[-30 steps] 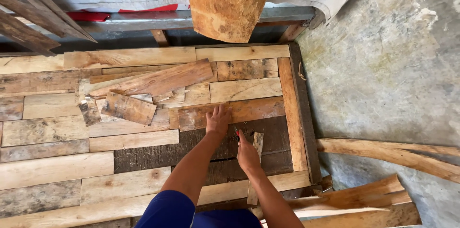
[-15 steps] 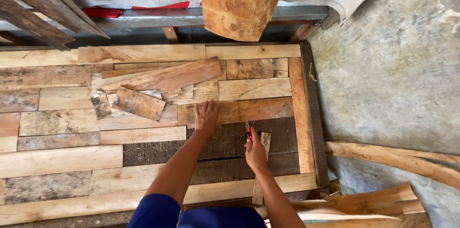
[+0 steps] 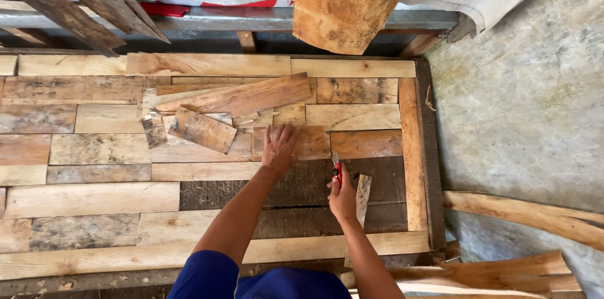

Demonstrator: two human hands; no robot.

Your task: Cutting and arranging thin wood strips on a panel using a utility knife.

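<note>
Red tool (image 3: 337, 171), small and slim, is pinched upright in the right hand (image 3: 343, 195), whose fingers are curled tight around its lower part; what kind of tool it is cannot be told. It stands over the dark boards (image 3: 296, 189) near the right end of a panel (image 3: 88, 198) made of many short planks fitted side by side, pale, brown and grey. Just beside that hand, touching its outer edge, a thin grey strip (image 3: 362, 195) of wood lies lengthwise toward the person, reaching across the dark boards. The left hand (image 3: 280, 147) lies flat with fingers spread wide, palm down on a reddish plank (image 3: 314, 143) above the dark boards, holding nothing. Left of it, a loose heap of offcuts rests on the panel: a long slanted board (image 3: 239, 94), a shorter brown piece (image 3: 201, 129) tilted below it, and small chips (image 3: 248, 120) between them and the left hand. A vertical plank (image 3: 412, 154) edges the panel on the right. Beyond the panel's far edge runs a grey metal rail (image 3: 207, 22), with dark slats (image 3: 75, 3) leaning at the upper left and a broad bark-edged slab (image 3: 349, 0) hanging over the rail. To the right is a concrete floor (image 3: 522, 104), with rough pale slabs (image 3: 522, 217) lying near the lower right corner.
</note>
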